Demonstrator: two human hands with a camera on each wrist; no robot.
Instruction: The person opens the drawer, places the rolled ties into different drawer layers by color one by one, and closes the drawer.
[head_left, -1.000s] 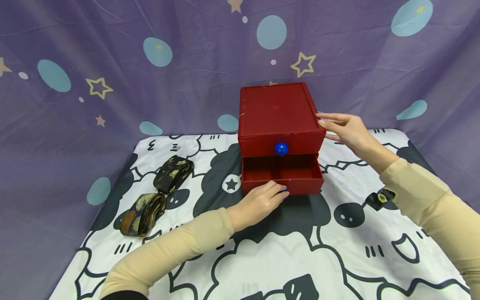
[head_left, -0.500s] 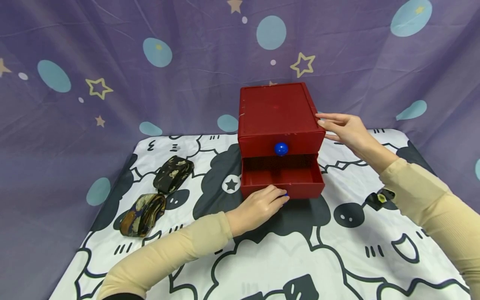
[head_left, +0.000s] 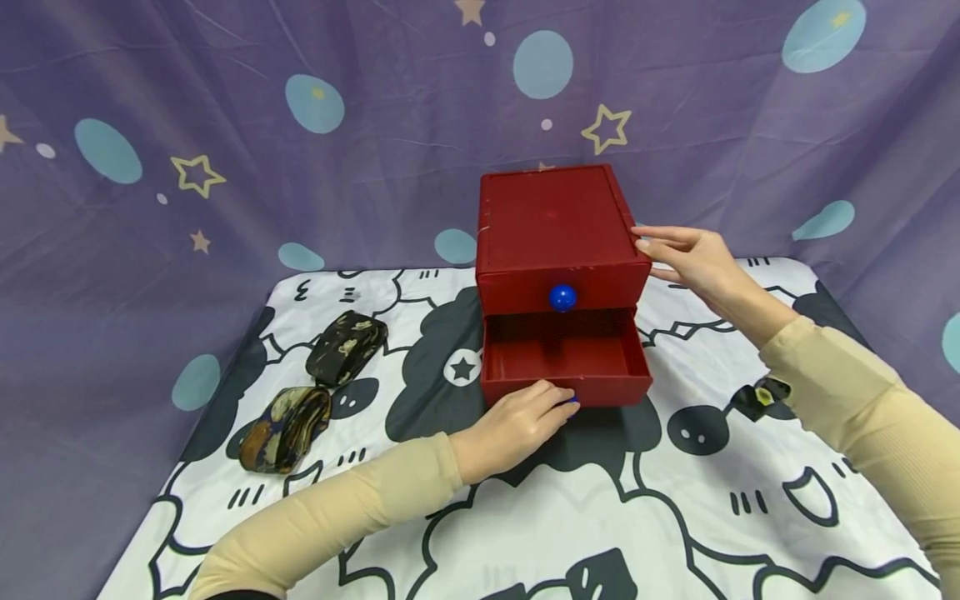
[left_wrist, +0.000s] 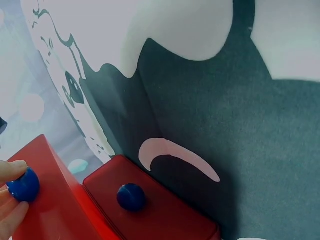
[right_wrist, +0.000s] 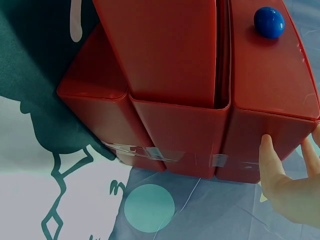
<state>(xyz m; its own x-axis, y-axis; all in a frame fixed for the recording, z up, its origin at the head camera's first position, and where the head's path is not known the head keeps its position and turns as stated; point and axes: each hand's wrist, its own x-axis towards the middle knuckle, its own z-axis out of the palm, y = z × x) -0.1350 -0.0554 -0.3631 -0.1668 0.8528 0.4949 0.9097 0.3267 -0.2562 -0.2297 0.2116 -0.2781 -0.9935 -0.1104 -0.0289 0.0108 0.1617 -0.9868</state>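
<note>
A red cabinet of stacked drawers [head_left: 555, 217] stands at the back of the table. Its middle drawer [head_left: 607, 392] is pulled partway out, and the part of its inside that shows is bare. My left hand [head_left: 510, 429] pinches that drawer's blue knob [left_wrist: 26, 186] between thumb and fingers. The top drawer's blue knob [head_left: 562, 297] is untouched, its drawer closed. Below, the bottom drawer with its own blue knob [left_wrist: 131, 197] is also closed, hidden from the head view. With extended fingers, my right hand [head_left: 697, 262] touches the cabinet's right side near the top edge.
Two folded patterned cloths, one black [head_left: 345, 348] and one multicoloured [head_left: 285, 429], lie at the left. A small black thing with a yellow centre [head_left: 761, 397] lies at the right. Behind hangs a purple curtain [head_left: 420, 150]. A cartoon-printed cloth [head_left: 540, 517] covers the table.
My left hand has drawn the middle drawer a little farther out toward me, showing more of its inside. The right hand has kept its place on the cabinet's side.
</note>
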